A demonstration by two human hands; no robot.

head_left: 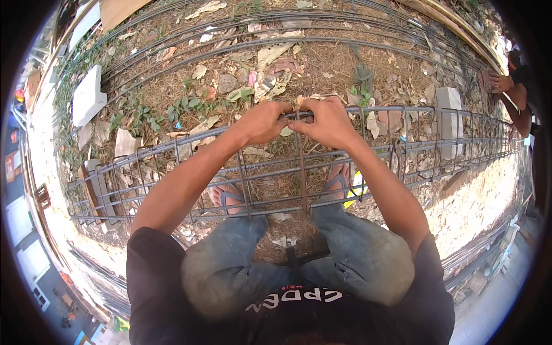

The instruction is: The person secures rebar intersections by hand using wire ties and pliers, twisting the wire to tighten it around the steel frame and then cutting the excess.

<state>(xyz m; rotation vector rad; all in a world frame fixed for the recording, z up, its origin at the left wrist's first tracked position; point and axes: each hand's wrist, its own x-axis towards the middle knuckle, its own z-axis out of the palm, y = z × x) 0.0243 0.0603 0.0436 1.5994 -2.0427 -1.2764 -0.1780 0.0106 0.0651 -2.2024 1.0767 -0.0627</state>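
Note:
A long cage of steel rebar (368, 152), made of lengthwise bars with rectangular stirrups, lies across in front of me. My left hand (265, 122) is closed on its far upper bar, thumb and fingers pinched together beside a rusty stirrup (302, 164). Just to the right, my right hand (326, 122) is closed over the same bar at that stirrup, its thumb nearly meeting the left one. Any thin wire between the fingertips is too small to make out. A dark, narrow tool-like shape (397, 156) hangs on the cage to the right.
White blocks stand at the cage's right (449, 122) and farther left (89, 96). Loose rebar rods (264, 41) run across the far ground, among dry leaves and plants. Another person's hand (501, 83) is near the cage's right end. My sandalled feet are beneath the cage.

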